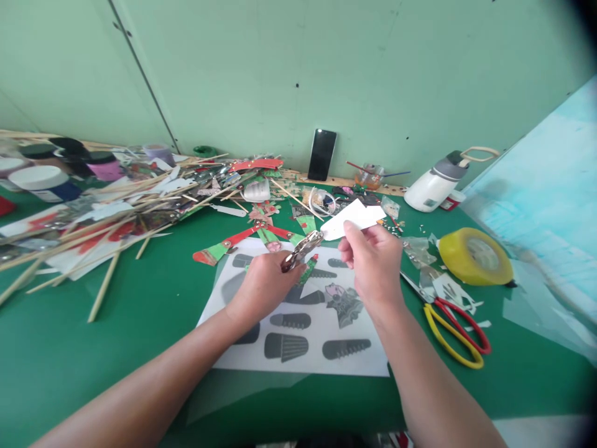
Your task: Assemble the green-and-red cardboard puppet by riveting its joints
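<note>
My left hand (268,280) is closed around a metal hand-held hole punch (303,249). The punch's head meets the near end of a white paper cutout (357,218); whether its jaws have closed on the paper is too small to tell. My right hand (375,261) pinches that cutout between thumb and fingers. Below both hands lies a white sheet (298,367) printed with dark grey shapes, several with stitch-like marks. Painted red and green jointed pieces (224,246) lie just beyond the sheet's far edge, partly hidden by my left hand and the punch.
Scissors with red and yellow handles (457,330) lie right of the sheet, near a yellow tape roll (476,255). A white bottle (431,183) and a phone (323,154) stand along the wall. Wooden sticks (112,274), paper scraps and paint jars (41,180) crowd the left.
</note>
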### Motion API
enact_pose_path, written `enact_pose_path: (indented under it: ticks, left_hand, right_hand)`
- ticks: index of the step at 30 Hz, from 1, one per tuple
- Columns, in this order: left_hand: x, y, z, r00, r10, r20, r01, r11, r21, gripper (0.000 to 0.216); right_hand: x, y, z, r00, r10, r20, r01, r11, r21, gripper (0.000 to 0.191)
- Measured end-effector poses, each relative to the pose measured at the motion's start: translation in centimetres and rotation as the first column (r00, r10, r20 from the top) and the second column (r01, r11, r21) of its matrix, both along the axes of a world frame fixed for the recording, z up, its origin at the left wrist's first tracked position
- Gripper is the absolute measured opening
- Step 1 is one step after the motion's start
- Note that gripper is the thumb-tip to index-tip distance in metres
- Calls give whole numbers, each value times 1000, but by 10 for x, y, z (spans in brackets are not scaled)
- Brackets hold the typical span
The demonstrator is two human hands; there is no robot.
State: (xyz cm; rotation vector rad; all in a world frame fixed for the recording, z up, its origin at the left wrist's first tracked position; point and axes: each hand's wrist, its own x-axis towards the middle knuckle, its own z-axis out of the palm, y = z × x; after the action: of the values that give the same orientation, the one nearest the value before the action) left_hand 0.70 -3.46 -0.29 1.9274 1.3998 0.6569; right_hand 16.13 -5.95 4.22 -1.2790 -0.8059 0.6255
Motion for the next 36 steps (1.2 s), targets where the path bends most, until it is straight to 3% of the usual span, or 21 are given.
enact_pose_path:
  ticks: [7,22,27,29,32,36]
  left_hand:
    - [0,1,0,996,39,-80,-35,998,50,34]
    - [1,0,9,987,-65,-147,68,998,16,26]
    - [2,-3,12,990,-53,-134,53,999,-1,29]
    - [1,-4,12,992,-54,-117,55,998,11,28]
    - [-1,-4,13,996,-59,-71,59,998,-8,27]
    - [-3,-4,18,991,-100,89,114,979,-170,26]
  right_hand:
    - [3,-1,-8,994,88,58,-88,996,-2,25]
    - [0,-1,-7,998,64,-1,-64,998,-21,26]
    - [2,-1,-8,979,162,-119,-160,987,32,11]
    - [5,-2,-7,929,300,-218,-295,954,56,6]
    - [13,-2,-4,784,510,-354,-506,855,114,11]
    - [22,-1,1,663,650,-371,-635,751,183,21]
